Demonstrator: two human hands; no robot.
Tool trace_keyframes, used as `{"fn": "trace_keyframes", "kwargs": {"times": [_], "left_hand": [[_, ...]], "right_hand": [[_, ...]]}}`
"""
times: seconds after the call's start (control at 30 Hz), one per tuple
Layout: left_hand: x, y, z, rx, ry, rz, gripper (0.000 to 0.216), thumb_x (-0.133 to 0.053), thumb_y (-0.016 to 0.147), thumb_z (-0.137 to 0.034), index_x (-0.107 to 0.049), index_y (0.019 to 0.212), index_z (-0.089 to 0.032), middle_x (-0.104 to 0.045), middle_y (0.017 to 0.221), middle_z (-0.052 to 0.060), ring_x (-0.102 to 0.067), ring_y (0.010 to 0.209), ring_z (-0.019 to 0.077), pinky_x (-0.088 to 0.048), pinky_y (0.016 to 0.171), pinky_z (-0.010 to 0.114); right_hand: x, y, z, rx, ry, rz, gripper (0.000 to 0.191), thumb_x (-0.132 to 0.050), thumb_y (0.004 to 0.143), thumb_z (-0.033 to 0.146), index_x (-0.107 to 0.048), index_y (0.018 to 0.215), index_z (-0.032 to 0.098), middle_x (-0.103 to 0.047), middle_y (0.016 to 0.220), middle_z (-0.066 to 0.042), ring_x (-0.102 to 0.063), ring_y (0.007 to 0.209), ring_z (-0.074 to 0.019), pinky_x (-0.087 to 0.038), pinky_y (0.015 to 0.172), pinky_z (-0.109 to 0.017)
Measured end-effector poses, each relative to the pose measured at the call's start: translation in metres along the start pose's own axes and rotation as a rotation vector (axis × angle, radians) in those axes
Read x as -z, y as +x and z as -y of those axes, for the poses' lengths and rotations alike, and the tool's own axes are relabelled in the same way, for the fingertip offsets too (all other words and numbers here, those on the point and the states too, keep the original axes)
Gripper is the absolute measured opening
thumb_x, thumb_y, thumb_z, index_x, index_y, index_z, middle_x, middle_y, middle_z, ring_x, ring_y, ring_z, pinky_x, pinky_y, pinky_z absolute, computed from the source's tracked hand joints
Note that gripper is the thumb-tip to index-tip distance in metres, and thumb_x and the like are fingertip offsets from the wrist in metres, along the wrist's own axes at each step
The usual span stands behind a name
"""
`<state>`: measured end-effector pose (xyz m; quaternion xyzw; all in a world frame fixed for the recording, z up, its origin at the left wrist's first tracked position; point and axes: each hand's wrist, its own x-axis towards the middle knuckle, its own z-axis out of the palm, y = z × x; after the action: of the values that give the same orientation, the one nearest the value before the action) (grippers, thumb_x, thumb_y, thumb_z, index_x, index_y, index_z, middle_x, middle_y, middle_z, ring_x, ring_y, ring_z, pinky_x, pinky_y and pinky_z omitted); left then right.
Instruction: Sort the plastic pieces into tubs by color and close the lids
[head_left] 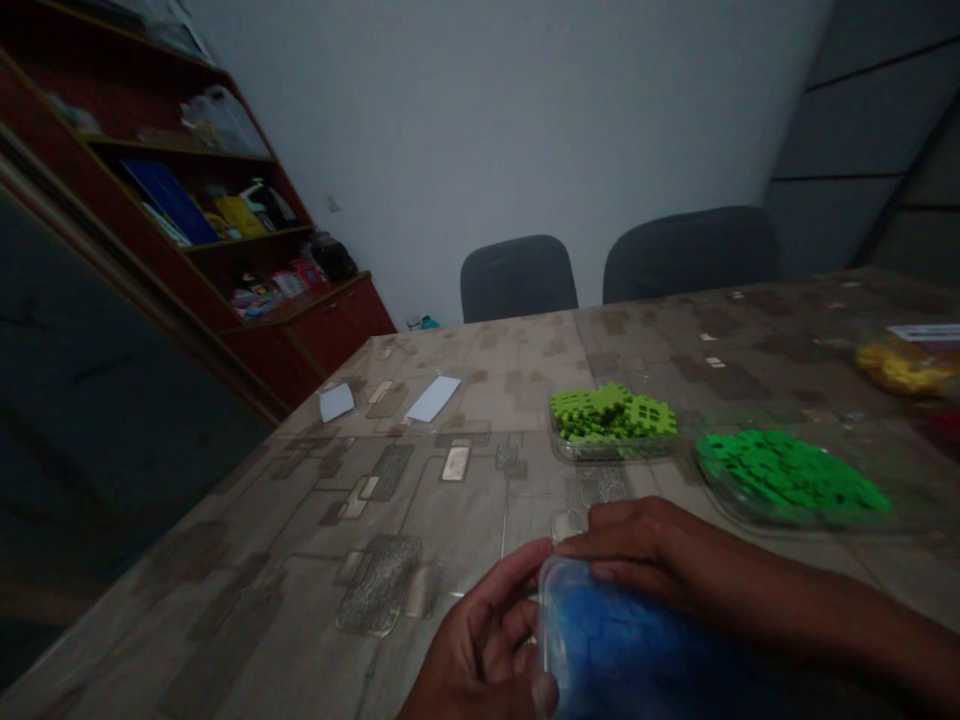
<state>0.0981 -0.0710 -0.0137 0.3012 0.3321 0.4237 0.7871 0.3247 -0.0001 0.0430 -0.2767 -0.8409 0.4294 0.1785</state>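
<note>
A clear plastic container point(622, 650) filled with blue pieces is at the bottom of the view, close to me. My left hand point(495, 640) grips its left side, the thumb low on the near part and the fingers along the edge. Across the far edge lies my right hand point(645, 540), its fingers pressed on the container's top corner. The right part of the container is dark and partly hidden under my right forearm. Beyond my hands stands an open clear tray point(611, 452) of light green toothed pieces point(615, 412). To its right is another tray of brighter green pieces point(791, 470).
Yellow pieces point(904, 370) sit in a container at the far right. Two white cards point(433, 398) lie on the patterned tablecloth point(300, 560). Two grey chairs point(517, 275) stand at the table's far side, and a wooden shelf unit point(330, 325) is at the left.
</note>
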Motion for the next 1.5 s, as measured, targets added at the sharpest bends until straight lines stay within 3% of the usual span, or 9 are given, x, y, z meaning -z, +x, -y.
{"fn": "trace_keyframes", "kwargs": {"times": [0.23, 0.4, 0.6, 0.67, 0.77, 0.9, 1.1, 1.33, 1.5], "left_hand": [[-0.002, 0.002, 0.003, -0.013, 0.019, 0.036, 0.079, -0.090, 0.060, -0.027, -0.057, 0.131, -0.027, -0.065, 0.111, 0.010, -0.065, 0.091, 0.0202, -0.046, 0.084, 0.032], [0.003, 0.003, 0.006, -0.038, 0.041, 0.087, 0.079, -0.089, 0.062, -0.029, -0.055, 0.133, -0.030, -0.062, 0.109, 0.009, -0.062, 0.085, 0.0172, -0.045, 0.085, 0.033], [0.018, 0.003, 0.004, -0.168, 0.424, 0.098, 0.074, -0.086, 0.066, -0.036, -0.055, 0.133, -0.035, -0.048, 0.118, 0.007, -0.056, 0.094, 0.0190, -0.045, 0.077, 0.029], [0.015, -0.001, -0.003, -0.227, 0.558, 0.099, 0.071, -0.080, 0.070, -0.045, -0.052, 0.134, -0.033, -0.044, 0.127, 0.009, -0.052, 0.106, 0.0250, -0.046, 0.082, 0.033], [0.006, -0.004, -0.015, -0.283, 0.752, 0.079, 0.062, -0.066, 0.082, -0.053, -0.046, 0.138, -0.035, -0.040, 0.137, 0.009, -0.046, 0.122, 0.0304, -0.044, 0.095, 0.041], [-0.001, 0.003, -0.024, -0.489, 1.220, 0.190, 0.060, -0.052, 0.092, -0.050, -0.028, 0.146, -0.039, -0.033, 0.151, 0.006, -0.033, 0.137, 0.0321, -0.033, 0.110, 0.048], [0.006, 0.018, -0.005, -0.698, 1.800, 0.359, 0.068, -0.048, 0.096, -0.042, -0.013, 0.153, -0.031, -0.028, 0.157, 0.013, -0.029, 0.141, 0.0367, -0.033, 0.110, 0.054], [0.024, 0.022, 0.012, -0.765, 1.850, 0.348, 0.070, -0.050, 0.096, -0.028, -0.011, 0.154, -0.029, -0.019, 0.161, 0.011, -0.030, 0.140, 0.0352, -0.037, 0.108, 0.051], [0.025, 0.024, 0.007, -0.668, 1.691, 0.402, 0.078, -0.058, 0.091, -0.041, -0.013, 0.154, -0.031, -0.013, 0.162, 0.013, -0.025, 0.142, 0.0391, -0.037, 0.108, 0.052]], "right_hand": [[0.004, 0.000, -0.009, -0.180, 0.129, -0.024, 0.021, -0.056, 0.092, 0.029, -0.074, 0.097, 0.019, -0.075, 0.092, -0.002, -0.068, 0.087, -0.0175, -0.049, 0.078, -0.026], [0.005, -0.001, -0.008, -0.193, 0.053, -0.015, 0.029, -0.056, 0.090, 0.035, -0.072, 0.111, 0.022, -0.074, 0.110, -0.006, -0.066, 0.101, -0.0230, -0.049, 0.089, -0.033], [-0.012, -0.053, -0.040, -0.182, -0.394, -0.333, 0.037, -0.052, 0.091, 0.042, -0.065, 0.123, 0.033, -0.072, 0.114, -0.008, -0.067, 0.102, -0.0278, -0.054, 0.088, -0.046], [-0.021, -0.080, -0.051, -0.251, -0.519, -0.479, 0.040, -0.050, 0.090, 0.051, -0.062, 0.126, 0.037, -0.068, 0.123, -0.007, -0.064, 0.111, -0.0324, -0.052, 0.092, -0.053], [-0.034, -0.112, -0.056, -0.428, -0.562, -0.547, 0.048, -0.049, 0.088, 0.058, -0.060, 0.129, 0.036, -0.062, 0.133, -0.008, -0.057, 0.120, -0.0372, -0.049, 0.095, -0.057], [-0.043, -0.127, -0.055, -0.595, -0.407, -0.595, 0.050, -0.042, 0.089, 0.061, -0.067, 0.122, 0.033, -0.067, 0.127, -0.007, -0.061, 0.116, -0.0354, -0.048, 0.099, -0.052], [-0.052, -0.120, -0.056, -0.602, -0.094, -0.622, 0.049, -0.047, 0.086, 0.059, -0.069, 0.121, 0.034, -0.066, 0.127, -0.002, -0.059, 0.118, -0.0330, -0.049, 0.099, -0.044], [-0.064, -0.116, -0.048, -0.706, 0.173, -0.734, 0.065, -0.039, 0.083, 0.070, -0.066, 0.126, 0.029, -0.062, 0.132, -0.006, -0.052, 0.126, -0.0362, -0.043, 0.104, -0.050], [-0.066, -0.117, -0.040, -0.735, 0.353, -0.760, 0.062, -0.040, 0.085, 0.066, -0.067, 0.123, 0.026, -0.060, 0.136, -0.006, -0.049, 0.129, -0.0336, -0.045, 0.103, -0.045]]}}
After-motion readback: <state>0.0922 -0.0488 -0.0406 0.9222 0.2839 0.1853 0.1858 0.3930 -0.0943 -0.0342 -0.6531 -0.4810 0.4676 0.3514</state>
